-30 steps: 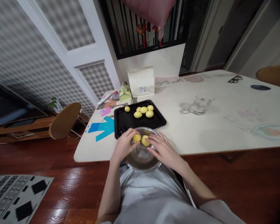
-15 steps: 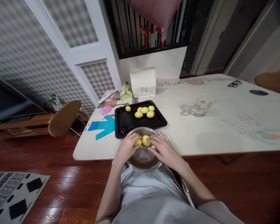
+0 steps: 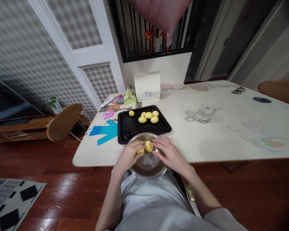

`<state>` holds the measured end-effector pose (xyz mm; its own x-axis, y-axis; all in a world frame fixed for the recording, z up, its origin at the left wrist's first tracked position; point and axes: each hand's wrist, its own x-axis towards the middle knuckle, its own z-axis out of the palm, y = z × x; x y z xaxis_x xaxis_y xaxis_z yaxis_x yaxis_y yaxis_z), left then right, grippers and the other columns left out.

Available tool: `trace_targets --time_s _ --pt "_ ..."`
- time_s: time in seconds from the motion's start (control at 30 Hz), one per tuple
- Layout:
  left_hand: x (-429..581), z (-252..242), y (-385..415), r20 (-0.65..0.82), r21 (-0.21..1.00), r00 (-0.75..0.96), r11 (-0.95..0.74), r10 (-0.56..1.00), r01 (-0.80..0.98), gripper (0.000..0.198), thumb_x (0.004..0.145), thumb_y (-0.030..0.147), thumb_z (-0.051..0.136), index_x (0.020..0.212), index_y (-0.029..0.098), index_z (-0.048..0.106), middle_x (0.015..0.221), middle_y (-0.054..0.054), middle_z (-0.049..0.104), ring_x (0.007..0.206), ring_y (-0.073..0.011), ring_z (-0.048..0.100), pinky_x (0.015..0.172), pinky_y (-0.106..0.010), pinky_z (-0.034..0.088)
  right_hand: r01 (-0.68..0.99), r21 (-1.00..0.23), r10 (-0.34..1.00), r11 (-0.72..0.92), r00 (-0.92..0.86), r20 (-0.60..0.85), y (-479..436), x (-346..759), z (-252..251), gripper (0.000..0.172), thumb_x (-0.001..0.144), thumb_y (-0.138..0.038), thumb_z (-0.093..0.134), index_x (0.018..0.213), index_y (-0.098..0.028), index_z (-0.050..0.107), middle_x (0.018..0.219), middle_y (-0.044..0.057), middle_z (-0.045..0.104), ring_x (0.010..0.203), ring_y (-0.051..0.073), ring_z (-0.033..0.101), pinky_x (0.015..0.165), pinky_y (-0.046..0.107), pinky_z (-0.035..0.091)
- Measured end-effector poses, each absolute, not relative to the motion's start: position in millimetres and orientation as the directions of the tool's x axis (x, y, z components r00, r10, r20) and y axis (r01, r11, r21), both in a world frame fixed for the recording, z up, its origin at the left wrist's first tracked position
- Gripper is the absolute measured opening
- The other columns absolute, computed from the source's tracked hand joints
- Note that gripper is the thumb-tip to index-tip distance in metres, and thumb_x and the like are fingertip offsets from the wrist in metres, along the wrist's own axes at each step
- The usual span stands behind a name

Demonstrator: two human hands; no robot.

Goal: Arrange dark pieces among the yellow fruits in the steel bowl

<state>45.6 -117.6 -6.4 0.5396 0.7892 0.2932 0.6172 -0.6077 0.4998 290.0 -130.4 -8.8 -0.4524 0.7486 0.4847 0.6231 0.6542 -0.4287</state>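
Observation:
Over a steel bowl (image 3: 148,168) in front of my body, two yellow lemons are between my hands. My left hand (image 3: 128,156) is curled around one lemon (image 3: 141,150), which its fingers partly cover. The second lemon (image 3: 148,146) sits against the first one, with the fingertips and thumb of my right hand (image 3: 170,153) at its right side. Just beyond the bowl, a black baking tray (image 3: 132,126) carries several more lemons (image 3: 148,115), one of them apart at the left. Wet-looking spots show at the tray's near left corner.
On the white table (image 3: 190,141) stand a clear glass vessel (image 3: 203,115) at right, a pale paper bag (image 3: 147,86) and a green packet (image 3: 130,96) behind the tray. Glasses (image 3: 239,90) lie far right. A pink balloon (image 3: 162,14) hangs ahead; a chair (image 3: 65,123) is at left.
The view has shifted slightly. Both hands stay over the bowl with the two lemons, which have turned a little between the fingers. The tray's lemons have not moved.

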Motion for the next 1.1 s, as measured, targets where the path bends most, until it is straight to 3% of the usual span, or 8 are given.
trace_targets --time_s 0.2,0.47,0.7,0.83,1.1 --pt "47 -4 -120 0.273 0.536 0.521 -0.577 0.809 0.617 0.039 0.092 0.009 0.067 0.127 0.025 0.073 0.139 -0.009 0.069 0.126 -0.0276 0.066 0.109 -0.048 0.053 0.712 -0.408 0.774 0.571 -0.302 0.556 -53 305 -8 0.03 0.102 -0.021 0.051 0.126 -0.018 0.069 0.13 0.013 0.069 0.121 0.028 0.064 0.105 0.049 0.053" --pt "50 -3 -120 0.277 0.583 0.508 -0.563 0.815 0.585 0.041 0.091 0.009 0.069 0.127 0.027 0.073 0.138 -0.009 0.07 0.124 -0.0269 0.067 0.11 -0.046 0.053 0.823 -0.075 0.772 0.563 -0.491 0.404 26 302 -20 0.049 0.09 0.002 0.049 0.135 -0.013 0.061 0.144 0.019 0.059 0.131 0.031 0.056 0.102 0.045 0.052" --pt "49 -7 -120 0.309 0.594 0.555 -0.613 0.772 0.521 0.047 0.093 0.006 0.061 0.133 0.029 0.07 0.146 -0.007 0.065 0.135 -0.0247 0.062 0.116 -0.047 0.05 0.827 -0.006 0.758 0.561 -0.511 0.406 33 303 -27 0.056 0.086 0.009 0.047 0.134 -0.017 0.061 0.128 0.016 0.063 0.119 0.028 0.059 0.095 0.039 0.052" --pt "50 -7 -120 0.294 0.582 0.606 -0.641 0.739 0.5 0.05 0.094 0.001 0.054 0.133 0.028 0.071 0.147 -0.005 0.063 0.141 -0.0234 0.057 0.121 -0.048 0.046 0.808 0.009 0.739 0.589 -0.543 0.399 34 306 -28 0.053 0.086 0.008 0.046 0.129 -0.017 0.064 0.132 0.014 0.062 0.12 0.027 0.057 0.094 0.039 0.051" --pt "51 -5 -120 0.29 0.583 0.584 -0.624 0.758 0.521 0.049 0.094 0.003 0.057 0.133 0.029 0.071 0.148 -0.006 0.062 0.136 -0.0247 0.062 0.116 -0.047 0.051 0.775 0.006 0.717 0.632 -0.587 0.376 29 308 -21 0.045 0.088 0.004 0.048 0.124 -0.016 0.067 0.122 0.015 0.066 0.116 0.028 0.057 0.095 0.041 0.05"
